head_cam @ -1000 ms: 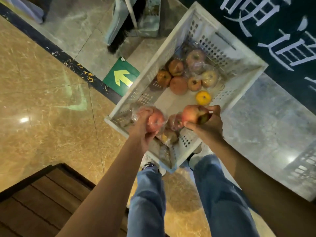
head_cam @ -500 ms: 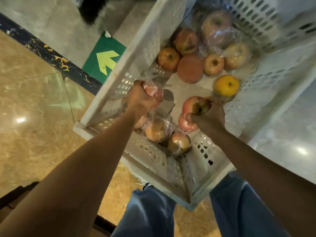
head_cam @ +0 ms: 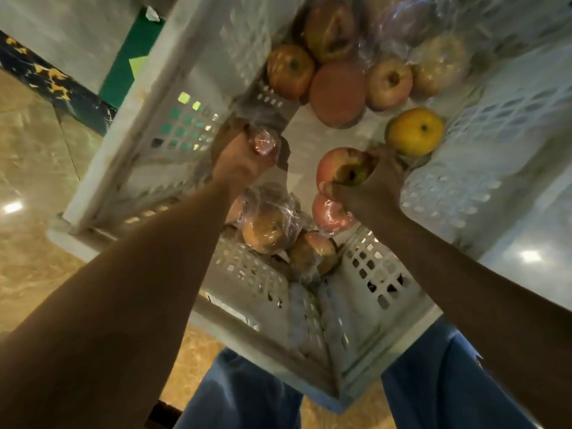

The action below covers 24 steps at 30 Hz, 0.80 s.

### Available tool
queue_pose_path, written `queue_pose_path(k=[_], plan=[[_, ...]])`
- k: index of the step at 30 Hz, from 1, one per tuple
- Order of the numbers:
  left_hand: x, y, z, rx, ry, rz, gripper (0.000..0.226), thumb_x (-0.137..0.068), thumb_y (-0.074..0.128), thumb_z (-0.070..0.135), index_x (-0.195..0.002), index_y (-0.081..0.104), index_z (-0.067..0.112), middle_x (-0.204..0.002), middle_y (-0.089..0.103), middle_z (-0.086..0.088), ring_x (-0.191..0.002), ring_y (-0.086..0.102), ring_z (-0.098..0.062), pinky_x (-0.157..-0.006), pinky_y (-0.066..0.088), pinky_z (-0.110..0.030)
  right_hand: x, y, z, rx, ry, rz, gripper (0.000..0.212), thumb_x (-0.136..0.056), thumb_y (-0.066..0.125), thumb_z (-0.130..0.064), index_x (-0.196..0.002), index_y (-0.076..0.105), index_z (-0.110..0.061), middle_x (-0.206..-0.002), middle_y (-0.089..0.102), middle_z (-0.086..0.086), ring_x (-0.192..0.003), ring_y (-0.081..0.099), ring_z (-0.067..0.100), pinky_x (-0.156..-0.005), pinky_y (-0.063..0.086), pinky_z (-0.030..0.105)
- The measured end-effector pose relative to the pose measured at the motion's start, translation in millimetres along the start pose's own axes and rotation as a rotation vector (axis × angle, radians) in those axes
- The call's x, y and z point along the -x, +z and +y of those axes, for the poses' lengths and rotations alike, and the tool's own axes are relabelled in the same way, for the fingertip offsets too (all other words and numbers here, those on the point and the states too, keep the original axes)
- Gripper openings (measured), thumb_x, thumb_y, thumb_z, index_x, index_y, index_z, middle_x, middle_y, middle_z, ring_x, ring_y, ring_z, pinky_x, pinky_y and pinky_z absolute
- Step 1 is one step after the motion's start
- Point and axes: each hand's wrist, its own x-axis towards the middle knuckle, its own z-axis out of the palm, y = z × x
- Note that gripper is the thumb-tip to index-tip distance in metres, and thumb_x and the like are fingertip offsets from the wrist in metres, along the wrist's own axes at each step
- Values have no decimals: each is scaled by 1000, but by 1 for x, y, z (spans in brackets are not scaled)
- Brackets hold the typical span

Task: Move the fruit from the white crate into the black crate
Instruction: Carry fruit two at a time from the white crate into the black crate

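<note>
Closest in, jeans [head_cam: 241, 394] under the near corner of the crate [head_cam: 272, 323]. Just inside that corner, a huddle of wrapped fruit [head_cam: 266, 232] pressed against the crate's perforated walls, and beside it, toward the crate's right wall, a red apple [head_cam: 328, 213] under clear film. Over the crate's middle, nearer its left wall, the left hand [head_cam: 238, 157], fingers curled tight round a wrapped apple [head_cam: 263, 140] in crinkled film. Level with it, nearer the crate's right wall, the right hand [head_cam: 373, 188], fingers closed round a bare red-green apple [head_cam: 343, 168], dimpled end turned up toward the camera, directly over the red apple. Both held apples within the crate's outline; whether lifted off the crate's bottom or resting there, cannot tell. Just beyond the right hand, a yellow fruit [head_cam: 416, 131] on the crate's bottom, close to the right wall. Further on, at the crate's far end, a pile [head_cam: 337, 94] of several apples and one smooth orange-brown fruit, touching one another, a few under clear film. Outside the crate's left wall, a green sign [head_cam: 123, 66] flat on the floor [head_cam: 34, 168], next to a dark strip [head_cam: 52, 82] with chipped yellow marks; tan marble on the near side of that strip, grey stone on the far side.
</note>
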Motion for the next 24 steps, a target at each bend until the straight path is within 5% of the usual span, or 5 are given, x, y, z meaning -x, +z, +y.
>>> queue_pose_path(k=[4,10,17,21,24], plan=[[1,8,2,-26,-42,51,53,-80,73,27,-127,52,13,-122,60,-7,-115,55,-25,-93,43,-31,2,-1,0,4,11,-11,85,-59,86,-23,-128,38,-17,-116,42,-3,-113,44,21,-85,37,33],[10,15,11,-91,36,176,69,-80,73,30,-138,38,16,-129,58,-8,-121,53,-28,-99,41,-36,5,-3,-3,13,57,-31,98,-62,86,-24,-141,29,-15,-140,38,8,-126,40,28,-98,39,41],[16,-3,28,-73,120,184,67,-78,71,39,-134,44,15,-129,56,-4,-122,51,-24,-101,44,-37,16,-15,-7,-58,54,-58,83,-59,85,-21,-126,37,-15,-112,36,-5,-104,46,20,-83,44,33],[1,-16,52,-155,303,162,71,-79,71,35,-140,39,20,-143,40,-5,-131,40,-23,-110,33,-32,15,-26,-5,-82,50,-84,89,-59,86,-24,-131,34,-18,-130,43,3,-106,47,18,-81,38,28],[-24,-15,72,-95,373,33,50,-83,66,17,-130,50,16,-127,51,8,-122,46,-12,-106,35,-25,5,-28,-2,-118,69,-63,99,-58,86,-25,-139,30,-18,-138,42,6,-119,48,25,-86,38,28]])
